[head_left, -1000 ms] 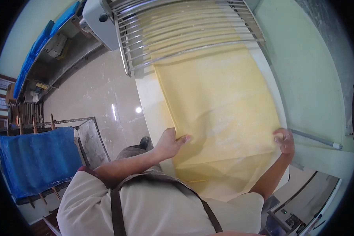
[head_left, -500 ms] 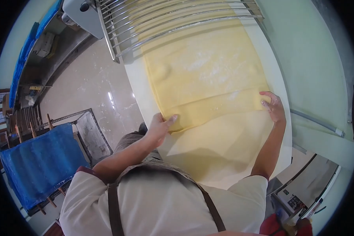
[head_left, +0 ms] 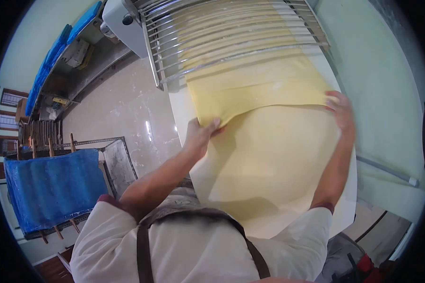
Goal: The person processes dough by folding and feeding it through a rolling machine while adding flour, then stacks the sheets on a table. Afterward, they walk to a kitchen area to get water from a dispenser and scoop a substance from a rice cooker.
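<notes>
A wide yellow sheet of dough (head_left: 264, 87) lies on a pale belt (head_left: 278, 155) and runs back beneath a metal bar guard (head_left: 241, 53). My left hand (head_left: 200, 134) pinches the near left corner of the sheet, thumb on top and fingers underneath. At the near right corner, my right hand (head_left: 341, 111) grips the edge between thumb and fingers. Between the hands the near edge curves away from me and looks slightly raised. Some fingers of both hands are hidden by the dough.
The grey machine housing (head_left: 123, 28) stands at the guard's left end. Left of the belt, a blue plastic cover (head_left: 56, 191) hangs over a rack with wooden poles. A grey pipe (head_left: 387, 170) sticks out on the right, by the pale green wall (head_left: 382, 94).
Both hands have moved away from me, toward the bar guard, with the near edge of the dough. More bare belt shows in front of me. The view has shifted a little.
</notes>
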`<move>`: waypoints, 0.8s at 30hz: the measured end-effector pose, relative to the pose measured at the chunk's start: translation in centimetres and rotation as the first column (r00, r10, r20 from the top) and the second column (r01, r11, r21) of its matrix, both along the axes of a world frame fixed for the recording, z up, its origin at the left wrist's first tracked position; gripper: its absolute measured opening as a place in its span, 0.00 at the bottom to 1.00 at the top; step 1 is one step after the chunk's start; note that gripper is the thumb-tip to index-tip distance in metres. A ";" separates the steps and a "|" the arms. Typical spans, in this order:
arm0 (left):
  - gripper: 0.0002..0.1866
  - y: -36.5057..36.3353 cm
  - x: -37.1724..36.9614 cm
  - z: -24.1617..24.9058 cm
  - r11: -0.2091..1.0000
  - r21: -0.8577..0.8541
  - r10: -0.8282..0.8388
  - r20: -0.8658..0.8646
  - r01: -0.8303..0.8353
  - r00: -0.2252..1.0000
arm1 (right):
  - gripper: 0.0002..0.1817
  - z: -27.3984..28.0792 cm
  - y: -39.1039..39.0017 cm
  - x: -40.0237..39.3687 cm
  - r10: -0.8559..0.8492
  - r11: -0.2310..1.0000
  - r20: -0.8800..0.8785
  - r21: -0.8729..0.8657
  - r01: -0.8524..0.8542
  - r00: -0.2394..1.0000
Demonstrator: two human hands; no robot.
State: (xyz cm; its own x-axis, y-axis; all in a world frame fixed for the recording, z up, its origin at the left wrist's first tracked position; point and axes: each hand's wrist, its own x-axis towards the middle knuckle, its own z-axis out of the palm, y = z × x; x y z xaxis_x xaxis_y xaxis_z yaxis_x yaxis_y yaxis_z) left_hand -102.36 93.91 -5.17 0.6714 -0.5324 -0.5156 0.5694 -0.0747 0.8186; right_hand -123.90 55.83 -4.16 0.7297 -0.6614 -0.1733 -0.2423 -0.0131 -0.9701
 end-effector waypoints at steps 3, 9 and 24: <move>0.12 0.5 -0.8 1.0 0.999 -0.005 -0.032 0.011 0.032 0.999 | 0.15 -0.2 -4.8 -2.3 -0.040 0.996 -0.072 0.078 0.046 0.997; 0.10 -0.2 5.5 -1.9 0.994 0.101 -0.048 0.086 0.039 0.995 | 0.14 -4.2 -5.8 3.7 -0.057 0.998 -0.080 -0.024 0.055 0.995; 0.18 7.6 13.2 -0.9 0.927 0.112 -0.371 0.136 0.358 0.919 | 0.37 -9.3 10.0 36.2 -0.044 0.016 -0.519 -0.855 -0.518 0.854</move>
State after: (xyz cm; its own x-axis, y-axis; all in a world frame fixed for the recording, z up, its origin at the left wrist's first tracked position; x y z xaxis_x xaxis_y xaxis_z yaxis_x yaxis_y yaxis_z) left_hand -89.17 101.48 -6.07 0.5125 -0.7147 -0.4759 0.3592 -0.3250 0.8748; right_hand -87.70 65.86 -13.49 0.9579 -0.2162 0.1886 -0.2451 -0.9585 0.1457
